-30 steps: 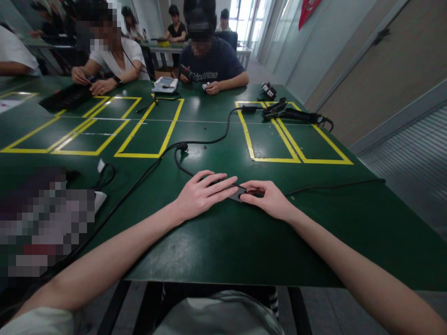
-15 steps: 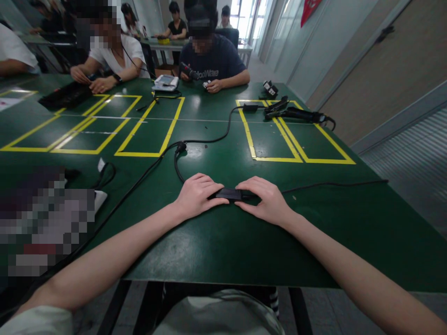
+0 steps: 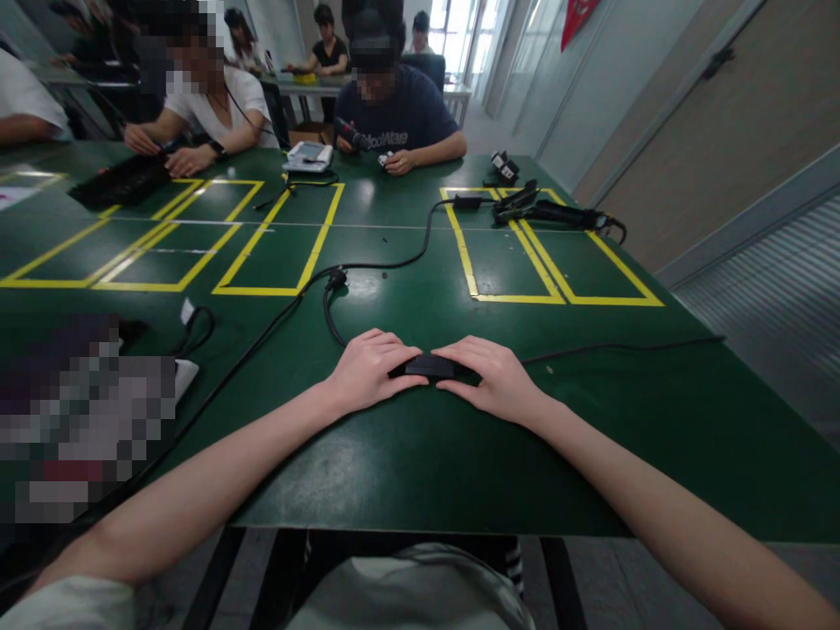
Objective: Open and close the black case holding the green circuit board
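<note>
Fingers (image 3: 402, 353) and thumbs of the left hand (image 3: 367, 372) and right hand (image 3: 495, 374) pinch a slim black block (image 3: 430, 365) from its two ends, fingers along the far side, thumbs along the near side. The block sits between the hands near the front edge of the green table (image 3: 420, 464); whether it touches the surface, I cannot tell. A short cord (image 3: 332, 319) runs from the left hand's side towards a black plug (image 3: 337, 279), and a thin cable (image 3: 623, 348) trails from the right hand's side to the table's right edge.

The tabletop is glossy, catching pale reflections, with a fine light line running across it. Yellow tape (image 3: 458, 249) marks out rectangles, grouped at left and at right. A long black cable (image 3: 387, 265) winds over the surface to a small black box (image 3: 468, 202), near a dark tool (image 3: 557, 213) lying across the right-hand tape.

Across the table, one person in a dark T-shirt (image 3: 420, 109) holds something small beside a grey-white device (image 3: 308, 157); another in a white top (image 3: 253, 109) works over a black tray (image 3: 122, 179). Behind them are more seated people, a bright window (image 3: 452, 31) and, at upper right, a red banner (image 3: 577, 19).
</note>
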`<action>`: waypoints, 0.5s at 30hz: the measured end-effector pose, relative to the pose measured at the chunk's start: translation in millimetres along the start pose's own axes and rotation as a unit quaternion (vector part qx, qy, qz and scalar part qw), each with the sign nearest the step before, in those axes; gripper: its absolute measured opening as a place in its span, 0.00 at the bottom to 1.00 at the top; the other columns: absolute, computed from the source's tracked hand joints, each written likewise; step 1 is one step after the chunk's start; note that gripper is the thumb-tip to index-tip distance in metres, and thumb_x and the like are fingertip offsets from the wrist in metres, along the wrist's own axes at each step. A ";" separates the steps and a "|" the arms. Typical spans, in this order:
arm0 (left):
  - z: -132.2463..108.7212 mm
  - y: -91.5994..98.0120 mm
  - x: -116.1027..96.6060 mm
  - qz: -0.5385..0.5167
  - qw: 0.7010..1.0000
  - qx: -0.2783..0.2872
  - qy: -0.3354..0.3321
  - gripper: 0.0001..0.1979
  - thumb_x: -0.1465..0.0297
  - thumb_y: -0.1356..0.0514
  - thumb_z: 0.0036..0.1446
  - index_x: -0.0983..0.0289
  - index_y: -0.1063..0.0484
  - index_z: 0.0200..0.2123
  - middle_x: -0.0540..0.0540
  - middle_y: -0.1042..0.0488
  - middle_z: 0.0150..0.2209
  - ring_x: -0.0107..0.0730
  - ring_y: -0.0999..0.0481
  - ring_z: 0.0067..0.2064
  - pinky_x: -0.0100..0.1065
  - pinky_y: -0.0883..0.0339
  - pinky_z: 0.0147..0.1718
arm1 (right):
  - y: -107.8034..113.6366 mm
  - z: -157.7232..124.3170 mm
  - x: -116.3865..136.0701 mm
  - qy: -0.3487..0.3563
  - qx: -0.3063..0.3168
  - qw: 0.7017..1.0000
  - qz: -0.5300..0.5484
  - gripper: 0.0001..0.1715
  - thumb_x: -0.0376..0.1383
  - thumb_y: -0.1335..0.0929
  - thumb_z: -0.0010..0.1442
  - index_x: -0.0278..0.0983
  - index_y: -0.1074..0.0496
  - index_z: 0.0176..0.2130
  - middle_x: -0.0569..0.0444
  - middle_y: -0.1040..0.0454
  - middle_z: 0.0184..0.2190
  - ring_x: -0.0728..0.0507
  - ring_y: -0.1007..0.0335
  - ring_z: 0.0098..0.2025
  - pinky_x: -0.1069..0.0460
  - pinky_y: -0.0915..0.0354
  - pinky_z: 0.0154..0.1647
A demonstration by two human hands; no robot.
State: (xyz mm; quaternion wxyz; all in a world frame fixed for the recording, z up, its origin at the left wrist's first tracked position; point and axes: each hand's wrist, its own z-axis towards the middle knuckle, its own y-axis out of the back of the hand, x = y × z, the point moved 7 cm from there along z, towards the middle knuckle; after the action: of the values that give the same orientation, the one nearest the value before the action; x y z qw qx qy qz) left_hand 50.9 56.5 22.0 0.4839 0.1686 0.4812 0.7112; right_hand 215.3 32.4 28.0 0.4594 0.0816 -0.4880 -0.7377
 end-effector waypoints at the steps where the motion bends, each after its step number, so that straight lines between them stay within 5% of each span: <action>1: -0.1 0.3 0.3 0.000 1.000 -0.002 0.004 0.24 0.50 0.44 0.70 0.64 0.21 0.51 0.58 0.17 0.39 0.37 0.19 0.40 0.38 0.27 0.43 | -1.1 -0.3 -0.5 -0.002 0.004 1.000 0.000 0.15 0.41 0.29 0.68 0.38 0.23 0.52 0.46 0.17 0.43 0.38 0.21 0.42 0.43 0.24 0.45; 6: 0.5 1.3 0.1 -0.003 1.000 0.009 0.015 0.24 0.52 0.43 0.70 0.65 0.23 0.53 0.59 0.18 0.40 0.38 0.19 0.40 0.38 0.27 0.41 | -1.4 -1.0 -1.7 -0.006 0.004 1.000 -0.005 0.14 0.40 0.30 0.68 0.39 0.23 0.51 0.46 0.18 0.41 0.39 0.22 0.40 0.43 0.24 0.42; 12: 1.5 -0.9 0.6 -0.001 1.000 0.020 0.010 0.22 0.52 0.43 0.71 0.65 0.21 0.49 0.58 0.19 0.38 0.38 0.19 0.39 0.37 0.28 0.40 | -3.6 -0.4 2.0 0.020 0.011 1.000 -0.010 0.25 0.43 0.30 0.68 0.37 0.29 0.60 0.44 0.18 0.46 0.38 0.21 0.43 0.43 0.24 0.44; 15: 1.4 -1.2 1.1 -0.005 1.000 0.012 0.010 0.23 0.53 0.43 0.71 0.65 0.22 0.53 0.59 0.18 0.40 0.39 0.19 0.41 0.39 0.27 0.42 | -7.6 0.7 1.7 0.011 0.025 0.999 -0.021 0.19 0.40 0.32 0.70 0.36 0.26 0.56 0.44 0.18 0.42 0.38 0.22 0.40 0.44 0.24 0.40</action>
State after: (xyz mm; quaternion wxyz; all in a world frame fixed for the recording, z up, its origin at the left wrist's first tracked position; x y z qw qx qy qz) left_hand 52.0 58.2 21.4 0.4806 0.1647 0.4954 0.7046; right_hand 209.5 32.3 22.9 0.4471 0.1111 -0.4996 -0.7336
